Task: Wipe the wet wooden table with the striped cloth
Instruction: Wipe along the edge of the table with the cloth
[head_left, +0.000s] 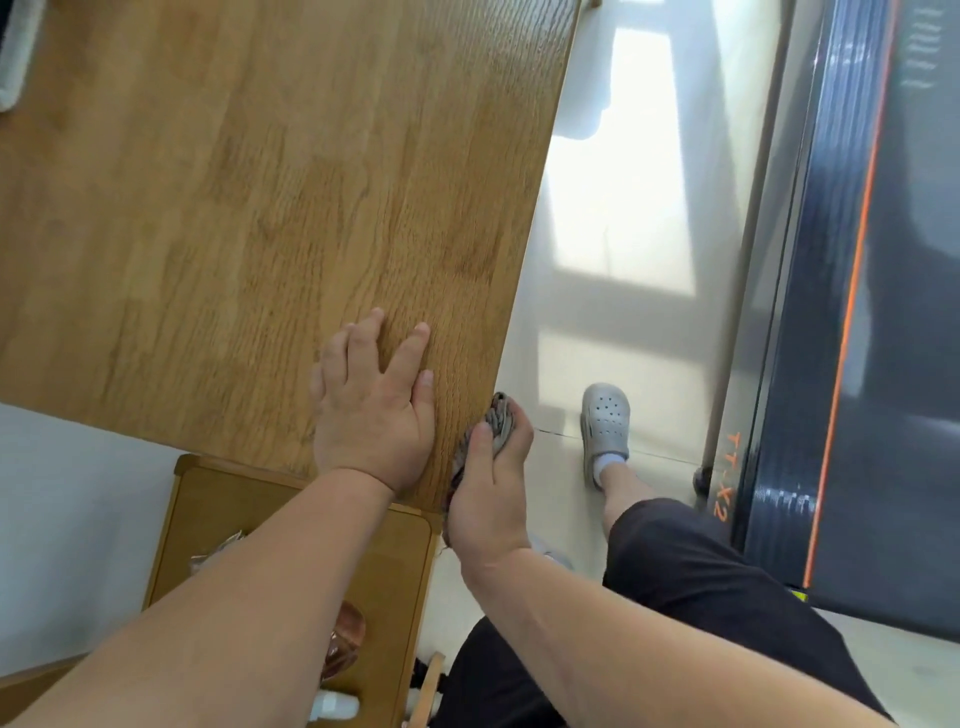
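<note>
Striped cloth (497, 415) bunched in closed right hand (488, 499) against desk's (260, 182) right edge near its near corner, left hand (371, 410) flat, holding nothing; wiping step, next sweep likely along edge.

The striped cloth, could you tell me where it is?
It is bunched in the right hand at the wooden table's right edge, beside the flat left hand.

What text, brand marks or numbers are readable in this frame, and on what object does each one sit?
"TT-X2": orange letters running along the frame of the treadmill, at its edge beside the floor, read sideways.
Pale markings at the treadmill's top corner: too blurred to read.
No text shows on the wooden table, the striped cloth or the grey clog.
</note>
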